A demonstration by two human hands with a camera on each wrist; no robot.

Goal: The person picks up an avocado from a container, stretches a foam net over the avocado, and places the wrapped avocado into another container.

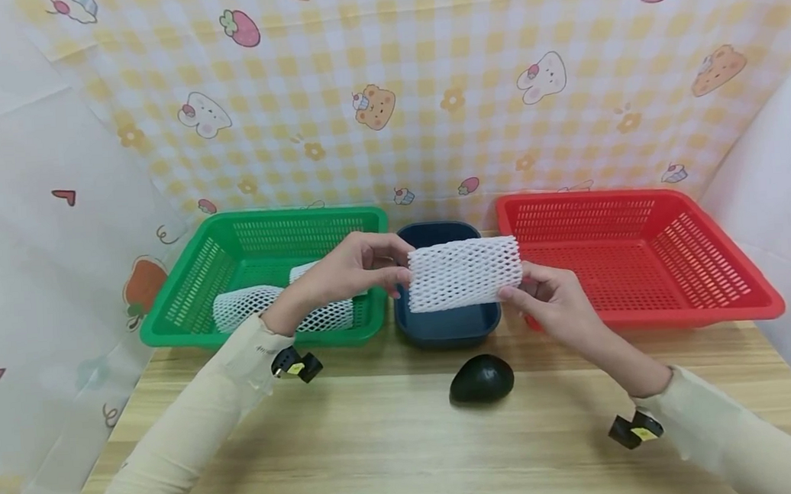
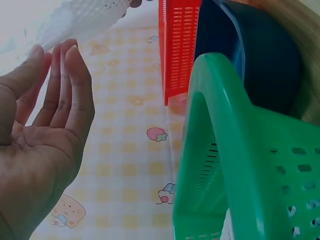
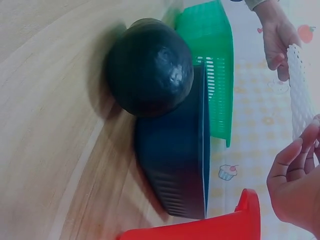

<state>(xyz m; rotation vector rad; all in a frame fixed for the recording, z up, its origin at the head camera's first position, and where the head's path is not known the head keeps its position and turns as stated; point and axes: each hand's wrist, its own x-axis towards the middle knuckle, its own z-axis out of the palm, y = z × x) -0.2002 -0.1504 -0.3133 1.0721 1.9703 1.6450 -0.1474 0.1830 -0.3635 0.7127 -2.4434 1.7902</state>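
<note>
A white foam net sleeve is stretched out flat between my two hands, above the dark blue bin. My left hand pinches its left end between thumb and fingers. At the lower right corner, my right hand pinches it the same way; the right wrist view shows that thumb and the fingers at the net's edge. On the wooden table in front of the bin lies a dark green avocado, which looms large in the right wrist view.
To the left stands a green basket with several white foam nets inside, partly behind my left forearm. A red basket is on the right. Behind them hangs a yellow checked cloth. The wooden table extends toward me.
</note>
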